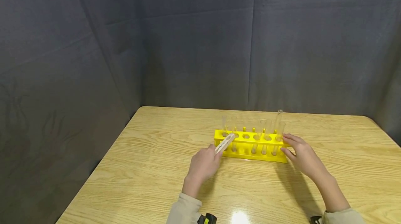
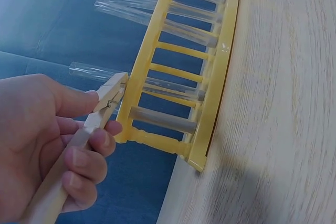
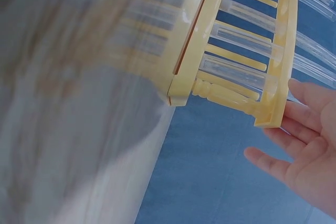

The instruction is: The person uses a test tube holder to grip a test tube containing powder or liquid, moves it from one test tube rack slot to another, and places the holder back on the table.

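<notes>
A yellow rack stands on the table with several clear test tubes in it. My left hand grips a wooden clamp, whose tip lies at the rack's left part, beside a test tube in the left wrist view. Whether the clamp holds that tube I cannot tell. At the rack's right end is my right hand, fingers loosely extended around the top bar's corner; in the right wrist view its fingers touch the yellow rack there.
The wooden table stretches out around the rack, its back edge behind the tubes. Dark grey cloth hangs behind and to the left. Yellow pegs rise along the rack's rear side.
</notes>
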`<state>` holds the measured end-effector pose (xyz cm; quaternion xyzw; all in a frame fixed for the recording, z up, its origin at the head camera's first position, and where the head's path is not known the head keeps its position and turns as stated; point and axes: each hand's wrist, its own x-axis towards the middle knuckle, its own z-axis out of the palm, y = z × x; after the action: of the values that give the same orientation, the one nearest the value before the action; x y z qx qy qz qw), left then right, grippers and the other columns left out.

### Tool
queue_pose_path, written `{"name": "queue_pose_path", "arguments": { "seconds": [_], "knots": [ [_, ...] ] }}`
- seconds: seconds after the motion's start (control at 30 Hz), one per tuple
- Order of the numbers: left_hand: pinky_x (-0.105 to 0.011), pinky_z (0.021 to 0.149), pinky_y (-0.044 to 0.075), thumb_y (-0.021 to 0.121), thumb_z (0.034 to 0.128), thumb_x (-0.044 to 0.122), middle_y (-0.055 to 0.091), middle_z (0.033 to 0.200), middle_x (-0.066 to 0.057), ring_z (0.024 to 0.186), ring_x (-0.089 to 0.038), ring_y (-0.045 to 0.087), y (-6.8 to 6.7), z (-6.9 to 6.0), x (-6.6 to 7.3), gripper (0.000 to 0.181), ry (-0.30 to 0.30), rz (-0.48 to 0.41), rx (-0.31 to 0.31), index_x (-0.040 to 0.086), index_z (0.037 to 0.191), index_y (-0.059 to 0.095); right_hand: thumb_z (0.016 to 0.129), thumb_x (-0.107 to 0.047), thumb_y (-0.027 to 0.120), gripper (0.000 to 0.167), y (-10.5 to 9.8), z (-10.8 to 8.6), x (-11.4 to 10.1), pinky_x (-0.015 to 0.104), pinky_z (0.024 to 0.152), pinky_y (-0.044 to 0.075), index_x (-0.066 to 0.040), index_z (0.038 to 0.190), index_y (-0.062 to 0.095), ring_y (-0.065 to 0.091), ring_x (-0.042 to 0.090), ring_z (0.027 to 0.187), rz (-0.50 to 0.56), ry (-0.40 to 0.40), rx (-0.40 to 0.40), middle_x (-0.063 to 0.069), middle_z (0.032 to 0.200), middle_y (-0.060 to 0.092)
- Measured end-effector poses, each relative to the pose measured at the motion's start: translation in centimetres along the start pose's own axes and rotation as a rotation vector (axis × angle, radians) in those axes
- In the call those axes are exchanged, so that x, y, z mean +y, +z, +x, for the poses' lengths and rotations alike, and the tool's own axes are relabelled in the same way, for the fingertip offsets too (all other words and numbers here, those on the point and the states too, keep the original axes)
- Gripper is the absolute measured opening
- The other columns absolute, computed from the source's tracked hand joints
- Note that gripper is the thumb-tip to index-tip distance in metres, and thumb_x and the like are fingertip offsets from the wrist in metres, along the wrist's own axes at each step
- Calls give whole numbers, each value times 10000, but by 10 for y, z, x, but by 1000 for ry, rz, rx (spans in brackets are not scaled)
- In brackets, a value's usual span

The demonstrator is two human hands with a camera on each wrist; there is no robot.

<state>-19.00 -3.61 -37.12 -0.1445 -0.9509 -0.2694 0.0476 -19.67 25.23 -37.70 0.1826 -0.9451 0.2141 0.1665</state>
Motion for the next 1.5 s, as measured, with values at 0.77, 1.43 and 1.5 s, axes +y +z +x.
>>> {"name": "queue_pose_path", "arguments": {
  "seconds": [0.77,1.43,1.5],
  "knots": [
    [-240,372,299,551,886,272,437,579,-4,433,-113,372,-1,6,7,214,-39,84,30,63,928,576,787,-29,641,409,-3,-1,1,529,833,377,167,1122,508,411,464,1085,-3,-11,-15,312,1184,457],
    [-234,366,290,615,843,268,436,559,6,427,-116,374,3,7,15,205,-40,134,96,72,900,629,780,-23,651,416,-5,-5,2,521,829,384,165,1123,510,410,461,1095,-19,4,-15,311,1196,453],
    [-233,364,288,619,840,266,435,556,6,425,-115,372,4,7,15,202,-38,137,105,73,897,631,779,-24,652,414,-5,-5,2,519,826,386,162,1121,513,414,459,1093,-22,0,-11,309,1196,454]
  ]
}}
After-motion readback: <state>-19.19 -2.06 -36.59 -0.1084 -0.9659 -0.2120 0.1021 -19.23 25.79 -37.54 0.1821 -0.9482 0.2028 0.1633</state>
